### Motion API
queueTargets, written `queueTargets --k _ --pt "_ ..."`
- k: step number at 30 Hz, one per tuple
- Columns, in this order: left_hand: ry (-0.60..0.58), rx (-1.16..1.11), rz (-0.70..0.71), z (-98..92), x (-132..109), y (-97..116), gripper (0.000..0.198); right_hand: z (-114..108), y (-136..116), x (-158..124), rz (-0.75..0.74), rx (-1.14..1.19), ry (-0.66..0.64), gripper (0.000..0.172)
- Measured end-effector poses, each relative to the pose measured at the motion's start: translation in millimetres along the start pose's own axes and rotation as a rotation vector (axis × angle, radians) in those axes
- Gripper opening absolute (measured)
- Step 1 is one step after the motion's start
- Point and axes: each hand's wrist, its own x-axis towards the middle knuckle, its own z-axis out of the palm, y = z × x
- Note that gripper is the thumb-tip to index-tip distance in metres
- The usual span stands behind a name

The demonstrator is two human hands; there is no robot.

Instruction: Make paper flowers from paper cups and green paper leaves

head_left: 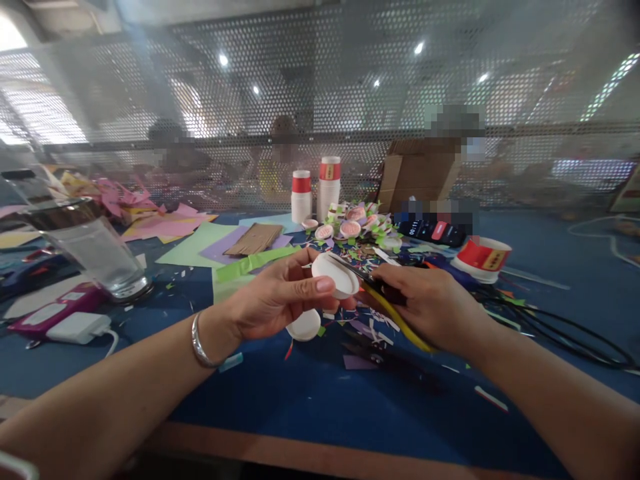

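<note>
Between its thumb and fingers, my left hand holds a small white paper cup bottom with a short rim. My right hand is closed on scissors with yellow-edged handles, and their blades lie at the upper edge of the white piece. Just below my left hand, another round white piece rests on the blue table. Colourful paper scraps are scattered under and around both hands.
Two stacks of paper cups stand behind a pile of small decorated discs. At left are a glass jar, a purple box and coloured sheets. A red-white cup, phone and black cable lie right.
</note>
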Motion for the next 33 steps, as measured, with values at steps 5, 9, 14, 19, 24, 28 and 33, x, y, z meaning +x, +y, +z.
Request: queueTargets --k 5,9,14,19,24,28,33 --pt "-0.025 0.026 -0.017 -1.2 0.1 1.0 0.039 1.1 0.1 -1.9 -0.024 0.037 -0.009 0.016" --pt "-0.023 0.016 -0.011 0.3 -0.9 1.1 0.038 -0.9 -1.7 -2.0 -0.02 0.061 -0.008 0.018" --pt "-0.055 -0.017 0.01 -0.2 -1.1 -0.5 0.036 -2.4 -4.1 -0.2 -0.029 0.029 0.007 0.018" --pt "-0.11 -0.033 -0.002 -3.9 -0.7 -2.6 0.038 -1.6 -3.6 -1.8 -0.025 0.025 -0.008 0.016" --pt "-0.136 -0.028 -0.01 -5.3 -2.0 -2.6 0.036 -0.6 -3.0 -3.6 -0.051 0.023 0.009 0.016" --pt "-0.173 -0.05 -0.004 -6.2 -1.7 -2.0 0.035 -1.1 -3.5 -2.8 -0.02 0.046 -0.011 0.016" --pt "-0.187 -0.044 -0.005 -7.0 -1.9 -0.8 0.033 1.1 -4.4 -4.8 -0.021 0.106 0.008 0.018"
